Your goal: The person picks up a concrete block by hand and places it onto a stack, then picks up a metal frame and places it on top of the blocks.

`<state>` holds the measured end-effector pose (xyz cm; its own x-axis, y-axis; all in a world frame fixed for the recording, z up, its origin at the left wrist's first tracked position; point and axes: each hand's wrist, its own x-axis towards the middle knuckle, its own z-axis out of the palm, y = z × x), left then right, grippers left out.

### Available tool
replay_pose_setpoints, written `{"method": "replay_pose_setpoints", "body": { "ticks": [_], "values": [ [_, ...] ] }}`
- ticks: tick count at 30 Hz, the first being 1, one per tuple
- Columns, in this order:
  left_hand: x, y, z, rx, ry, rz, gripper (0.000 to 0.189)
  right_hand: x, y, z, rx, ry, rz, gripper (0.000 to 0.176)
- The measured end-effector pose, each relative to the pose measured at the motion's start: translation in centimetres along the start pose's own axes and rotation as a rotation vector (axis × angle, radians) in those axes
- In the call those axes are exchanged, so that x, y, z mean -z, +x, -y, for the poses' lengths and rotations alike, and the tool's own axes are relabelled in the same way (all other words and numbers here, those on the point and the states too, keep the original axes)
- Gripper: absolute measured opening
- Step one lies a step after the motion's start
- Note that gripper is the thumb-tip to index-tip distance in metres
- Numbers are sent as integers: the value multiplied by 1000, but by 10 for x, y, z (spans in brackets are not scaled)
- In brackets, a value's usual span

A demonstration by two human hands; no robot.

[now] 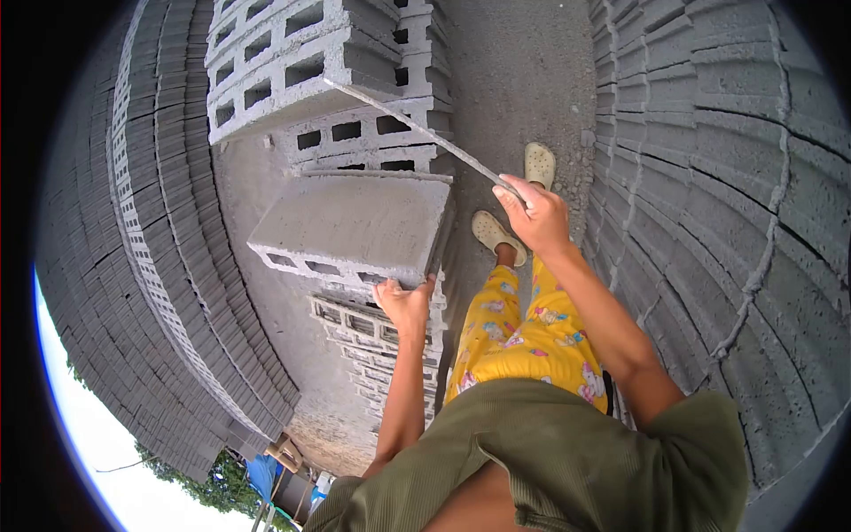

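Our left hand [403, 304] grips the grey hollow concrete block [355, 223], our right hand [534, 217] pinches a thin grey slat [417, 129]; one-handed, the block may drop on our feet [495, 233]

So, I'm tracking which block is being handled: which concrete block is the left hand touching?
The block showing its broad solid face, atop the nearer stack; the left hand holds its near edge. No hand touches the other blocks.

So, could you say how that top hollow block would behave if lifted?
The concrete block is probably heavy and rigid, given thick walls. Its rough face likely resists slipping in the left hand. Resting broad face up on the stack, it probably won't tip.
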<state>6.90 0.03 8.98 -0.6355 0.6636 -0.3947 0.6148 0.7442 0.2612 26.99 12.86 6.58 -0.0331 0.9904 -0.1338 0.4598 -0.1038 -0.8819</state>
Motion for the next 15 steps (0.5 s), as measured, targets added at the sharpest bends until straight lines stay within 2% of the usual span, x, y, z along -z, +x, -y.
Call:
{"method": "replay_pose_setpoints", "body": {
  "ticks": [2,5,7,8,11,12,15],
  "values": [
    [11,15,-30,58,104,67,54,10,7,8,-58,-16,48,27],
    [7,40,-61,-16,206,-42,60,18,21,23,-63,12,16,30],
    [11,57,-86,16,165,39,64,23,33,30,-47,18,-6,30],
    [15,64,-98,33,155,84,60,29,39,37,-26,25,-24,30],
    [14,69,-107,-30,126,2,58,45,61,46,-26,-17,-15,29],
    [7,69,-102,-97,120,-114,59,48,68,48,-6,-2,-25,29],
    [10,60,-101,-54,77,-81,60,57,87,55,40,35,-58,29]
  ]
}}
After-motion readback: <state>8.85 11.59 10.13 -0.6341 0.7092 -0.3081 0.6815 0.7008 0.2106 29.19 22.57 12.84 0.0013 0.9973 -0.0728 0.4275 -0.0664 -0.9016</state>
